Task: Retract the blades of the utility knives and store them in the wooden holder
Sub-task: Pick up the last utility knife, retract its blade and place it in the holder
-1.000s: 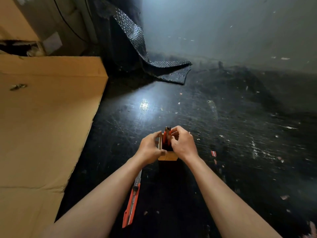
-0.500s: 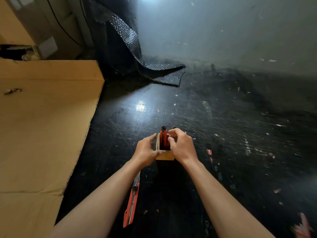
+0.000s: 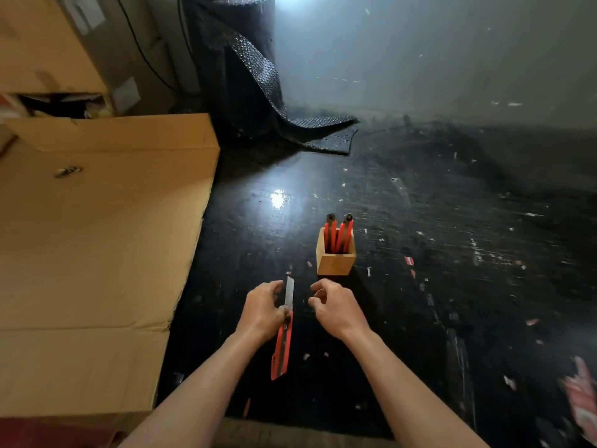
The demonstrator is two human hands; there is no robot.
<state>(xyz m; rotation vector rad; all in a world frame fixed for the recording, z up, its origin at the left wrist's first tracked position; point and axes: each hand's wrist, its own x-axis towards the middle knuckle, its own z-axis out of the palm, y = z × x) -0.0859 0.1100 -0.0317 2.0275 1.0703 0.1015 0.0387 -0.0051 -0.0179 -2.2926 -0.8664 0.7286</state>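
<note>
A small wooden holder (image 3: 336,265) stands on the black tabletop (image 3: 420,286), with two red utility knives (image 3: 337,236) upright in it, black ends up. A third red utility knife (image 3: 282,345) lies nearer to me, its steel blade (image 3: 289,292) extended and pointing away. My left hand (image 3: 263,313) grips this knife where the blade leaves the body, thumb on the slider area. Just right of the blade, my right hand (image 3: 336,308) hovers with loosely curled fingers and holds nothing. Both hands are in front of the holder and do not touch it.
A large flat cardboard sheet (image 3: 97,237) covers the left side. A roll of dark bubble wrap (image 3: 255,85) stands at the back, against the grey wall. Small paper scraps dot the tabletop. A blurred red-and-white object (image 3: 581,405) sits at the lower right edge.
Both hands have left the holder and drawn back toward me. A second knife now stands in the holder. My left hand has taken hold of the knife that lay under my left arm.
</note>
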